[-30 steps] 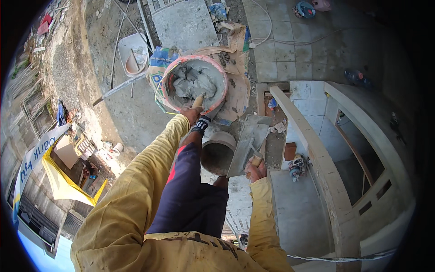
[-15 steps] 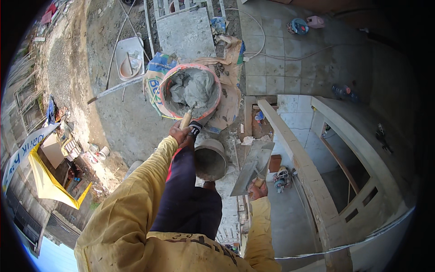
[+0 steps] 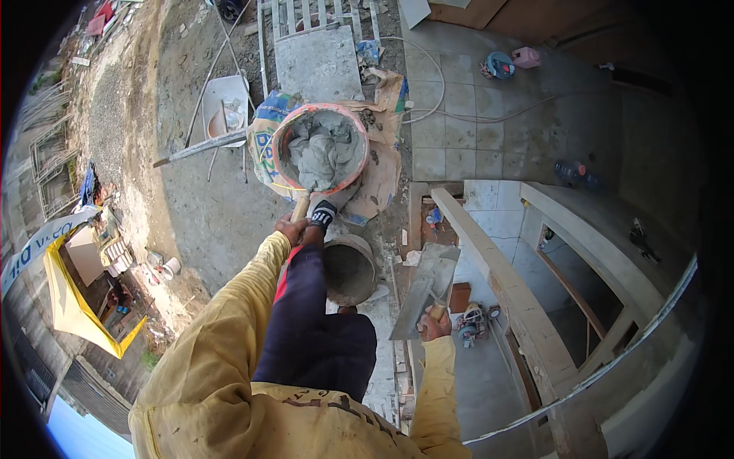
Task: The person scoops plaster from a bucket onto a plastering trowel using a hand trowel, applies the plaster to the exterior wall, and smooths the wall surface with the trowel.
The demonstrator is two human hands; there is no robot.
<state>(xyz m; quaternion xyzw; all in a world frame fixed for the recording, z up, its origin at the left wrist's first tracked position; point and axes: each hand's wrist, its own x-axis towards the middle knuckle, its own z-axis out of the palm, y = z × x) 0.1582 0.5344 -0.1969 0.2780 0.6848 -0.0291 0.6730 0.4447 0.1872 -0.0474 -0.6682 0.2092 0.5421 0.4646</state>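
Observation:
My left hand (image 3: pixel 292 229) is wrapped round the wooden handle of a trowel (image 3: pixel 302 205). The trowel's blade is hidden in the wet grey mortar (image 3: pixel 325 153) at the near rim of a pinkish-red bucket (image 3: pixel 362 122). In my right hand (image 3: pixel 436 327) is the grip of a flat metal plastering trowel (image 3: pixel 430 284), its broad face turned up and smeared with grey. Between my arms, beside my leg, stands a grey bucket (image 3: pixel 373 269) with a dark inside.
Torn cement bags (image 3: pixel 386 172) lie under the mortar bucket. A white basin (image 3: pixel 237 96) and a pole (image 3: pixel 200 147) are left of it; a grey board (image 3: pixel 317 65) lies beyond. To my right, a concrete beam (image 3: pixel 497 264) runs above a lower floor with a small machine (image 3: pixel 472 325).
The view has shifted slightly. The mortar's surface near the left trowel looks reshaped, and the left hand has tilted the handle a little. My right hand still holds the plastering trowel.

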